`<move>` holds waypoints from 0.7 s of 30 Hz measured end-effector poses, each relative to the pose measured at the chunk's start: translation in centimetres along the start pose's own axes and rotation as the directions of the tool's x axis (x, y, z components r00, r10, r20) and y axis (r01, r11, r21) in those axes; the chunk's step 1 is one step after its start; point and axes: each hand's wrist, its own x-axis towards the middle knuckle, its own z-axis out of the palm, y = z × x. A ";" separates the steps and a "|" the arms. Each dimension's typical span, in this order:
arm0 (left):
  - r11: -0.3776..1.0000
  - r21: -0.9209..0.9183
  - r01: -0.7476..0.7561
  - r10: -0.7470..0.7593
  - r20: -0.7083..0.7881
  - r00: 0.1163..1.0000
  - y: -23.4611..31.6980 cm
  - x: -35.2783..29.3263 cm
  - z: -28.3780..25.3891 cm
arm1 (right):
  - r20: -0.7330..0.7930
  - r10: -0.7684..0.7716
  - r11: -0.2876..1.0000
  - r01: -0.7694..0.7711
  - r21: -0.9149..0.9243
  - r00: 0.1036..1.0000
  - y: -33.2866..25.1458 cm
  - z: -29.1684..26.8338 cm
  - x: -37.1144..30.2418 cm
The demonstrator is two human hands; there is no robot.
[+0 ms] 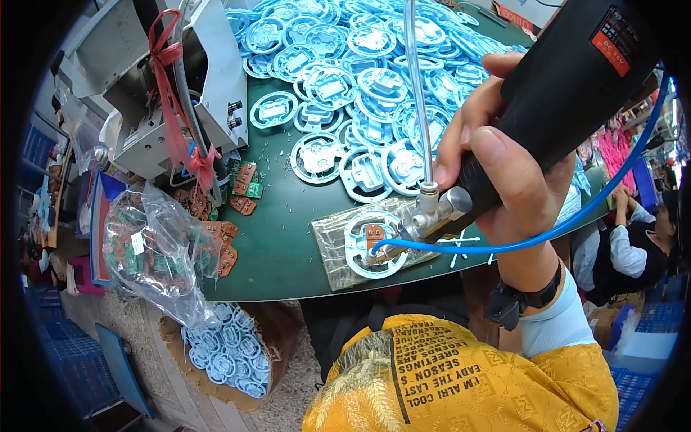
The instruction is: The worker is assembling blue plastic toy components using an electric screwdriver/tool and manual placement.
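Observation:
My right hand (515,176) is wrapped round a thick black electric screwdriver (568,83), tilted down to the left. Its metal head (432,209) has a clear feed tube (417,93) and a blue air hose (518,249) joined to it. The tip is over a light-blue toy steering wheel part (353,252), whose middle bears a small brown circuit board (375,233); exact contact at the tip is hard to make out. That part lies on a flat block wrapped in clear tape (330,250). My left hand is out of view.
A large heap of light-blue wheel parts (371,43) covers the back of the green table (281,252). At left are a grey machine (173,137), loose circuit boards (245,180) and a clear bag of boards (155,248). A sack of wheel parts (230,345) stands below. A co-worker (637,245) sits at right.

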 end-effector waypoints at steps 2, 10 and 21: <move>1.000 -0.001 -0.011 0.011 0.004 1.000 0.1 0.0 0.0 | 0.005 -0.007 1.000 0.007 0.001 1.000 -0.1 0.0 0.0; 0.999 -0.003 -0.048 0.048 0.018 0.999 0.0 0.0 -0.1 | 0.021 0.032 0.999 -0.032 -0.015 0.999 -0.2 0.7 -0.7; 0.995 -0.009 -0.096 0.096 0.042 0.995 0.0 -0.1 -0.5 | 0.048 0.001 1.000 0.000 -0.025 0.999 0.6 0.9 -1.1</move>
